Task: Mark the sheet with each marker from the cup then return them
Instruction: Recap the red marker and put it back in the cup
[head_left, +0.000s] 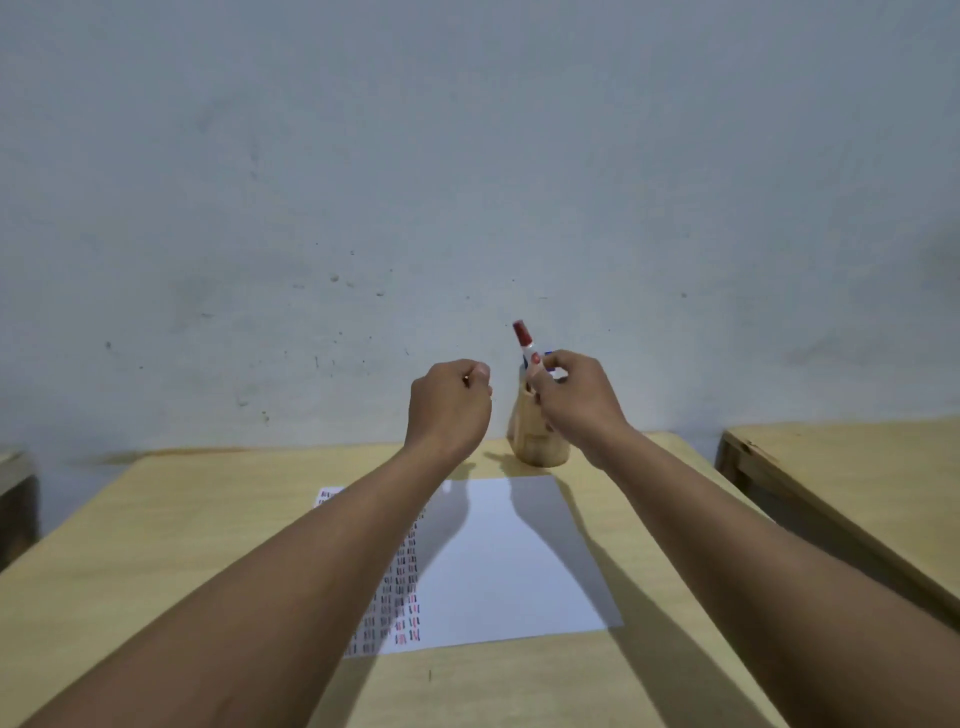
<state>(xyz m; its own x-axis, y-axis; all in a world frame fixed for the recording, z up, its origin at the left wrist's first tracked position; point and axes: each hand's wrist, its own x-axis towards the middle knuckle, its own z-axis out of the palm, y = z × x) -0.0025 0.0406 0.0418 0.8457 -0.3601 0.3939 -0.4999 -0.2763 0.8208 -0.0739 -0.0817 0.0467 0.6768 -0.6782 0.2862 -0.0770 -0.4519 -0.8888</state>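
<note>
A white sheet (498, 551) lies on the wooden table, its left part covered with rows of small red, black and dark marks. Behind it at the table's far edge stands a tan wooden cup (535, 439). My right hand (576, 395) is raised over the cup's mouth, fingers pinched on a red-capped marker (525, 345) that points up and slightly left. A bit of blue shows by my fingertips. My left hand (449, 402) hovers left of the cup in a loose fist, and nothing shows in it.
The pale wooden table (208, 519) butts against a grey-white wall. A second wooden table (852, 467) stands to the right across a narrow gap. A dark piece of furniture (15, 499) sits at the far left edge.
</note>
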